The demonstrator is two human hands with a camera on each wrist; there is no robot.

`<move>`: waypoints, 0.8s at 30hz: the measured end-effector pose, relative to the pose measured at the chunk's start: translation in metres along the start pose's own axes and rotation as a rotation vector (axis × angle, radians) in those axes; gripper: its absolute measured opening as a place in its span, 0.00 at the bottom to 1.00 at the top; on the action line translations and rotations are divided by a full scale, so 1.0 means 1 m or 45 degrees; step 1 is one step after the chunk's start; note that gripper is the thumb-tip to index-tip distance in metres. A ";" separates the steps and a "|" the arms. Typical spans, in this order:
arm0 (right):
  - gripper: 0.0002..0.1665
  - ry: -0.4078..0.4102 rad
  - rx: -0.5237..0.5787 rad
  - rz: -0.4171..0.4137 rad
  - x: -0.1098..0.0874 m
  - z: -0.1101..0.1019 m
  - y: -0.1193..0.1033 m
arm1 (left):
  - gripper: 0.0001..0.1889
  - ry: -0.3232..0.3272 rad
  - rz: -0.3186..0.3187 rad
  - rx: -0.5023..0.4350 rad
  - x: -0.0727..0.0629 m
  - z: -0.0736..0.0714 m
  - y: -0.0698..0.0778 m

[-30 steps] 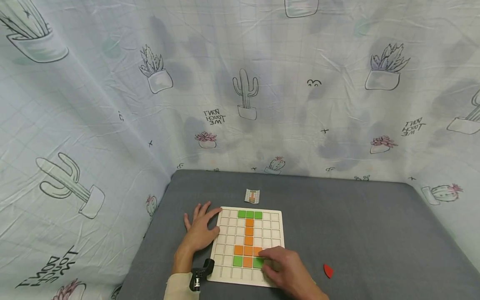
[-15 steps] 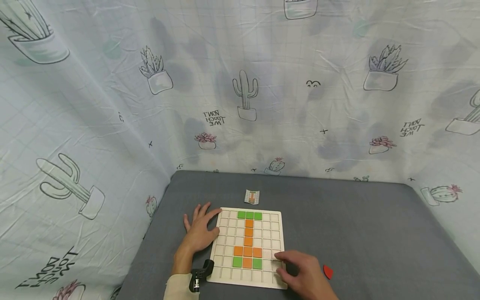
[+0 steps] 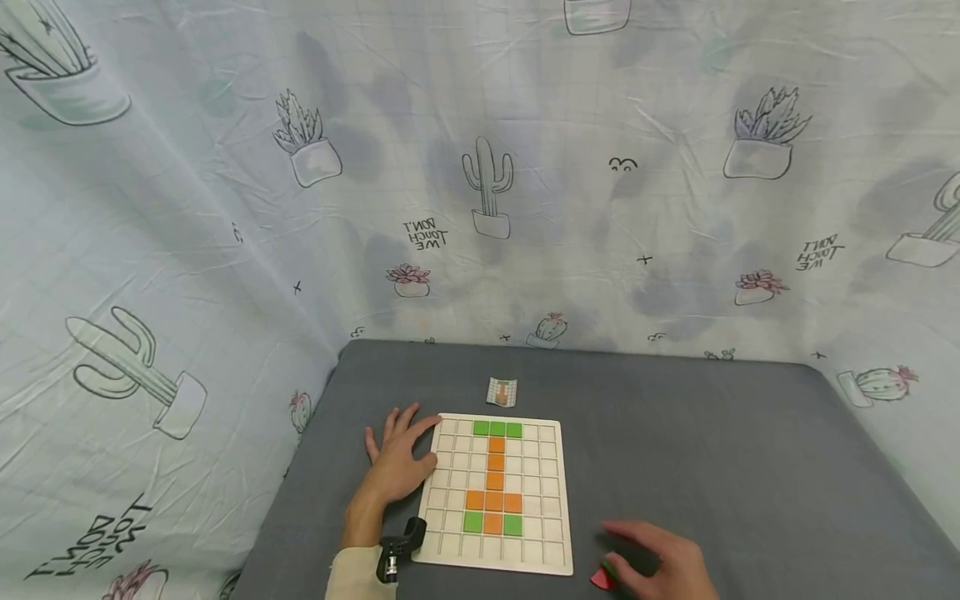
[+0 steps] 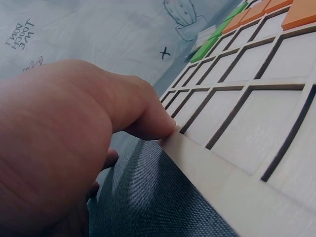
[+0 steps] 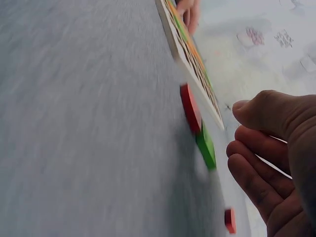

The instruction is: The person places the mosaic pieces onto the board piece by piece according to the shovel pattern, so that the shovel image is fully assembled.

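Observation:
In the head view, a square wooden grid board lies on the table with green tiles along its top and orange tiles down the middle. My left hand rests at the board's left edge, its thumb touching the frame. To the right of the board is my right hand, thumb and fingers apart with nothing between them. Just beside its fingertips lie a red piece with a curved edge and a green piece, touching or nearly so. Another red piece sits farther off.
A small printed pattern card lies behind the board. The grey tabletop stretches away to the right. Cloth curtains with cactus drawings stand around the back and sides.
My right hand has left the orange and green tiles on the board and moved right, over the loose pieces. A red piece and a green piece now show by its thumb. The left hand stays put.

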State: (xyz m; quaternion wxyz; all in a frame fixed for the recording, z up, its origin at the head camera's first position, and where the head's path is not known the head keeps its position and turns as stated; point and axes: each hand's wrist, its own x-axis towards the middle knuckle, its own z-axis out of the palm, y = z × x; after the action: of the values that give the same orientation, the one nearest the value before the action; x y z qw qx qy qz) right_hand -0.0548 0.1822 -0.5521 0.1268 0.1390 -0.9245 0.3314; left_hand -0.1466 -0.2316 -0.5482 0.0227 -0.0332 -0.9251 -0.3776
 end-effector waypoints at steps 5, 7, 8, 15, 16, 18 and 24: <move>0.22 -0.021 -0.064 0.048 -0.009 -0.010 0.011 | 0.33 0.000 -0.007 0.008 0.000 0.000 0.000; 0.23 0.027 -0.056 0.029 -0.013 -0.012 0.015 | 0.33 0.002 -0.006 0.008 0.000 0.000 0.000; 0.24 0.055 -0.045 0.025 -0.015 -0.012 0.017 | 0.33 0.005 -0.005 0.006 0.000 0.000 0.000; 0.27 0.114 -0.035 -0.004 -0.023 -0.014 0.023 | 0.32 0.012 -0.003 0.022 0.001 0.001 -0.002; 0.27 0.096 -0.025 -0.012 -0.024 -0.014 0.023 | 0.32 0.010 -0.004 0.023 0.001 0.001 -0.002; 0.26 0.064 -0.015 -0.034 -0.024 -0.014 0.024 | 0.32 0.008 -0.005 0.024 0.001 0.002 -0.002; 0.21 -0.138 -0.010 -0.024 -0.023 -0.015 0.023 | 0.32 0.007 -0.006 0.027 0.001 0.001 -0.002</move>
State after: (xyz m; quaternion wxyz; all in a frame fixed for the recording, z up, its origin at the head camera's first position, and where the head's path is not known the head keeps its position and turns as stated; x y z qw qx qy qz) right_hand -0.0394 0.2130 -0.5614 0.0802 0.1651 -0.9300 0.3185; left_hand -0.1478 -0.2319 -0.5500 0.0247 -0.0299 -0.9290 -0.3680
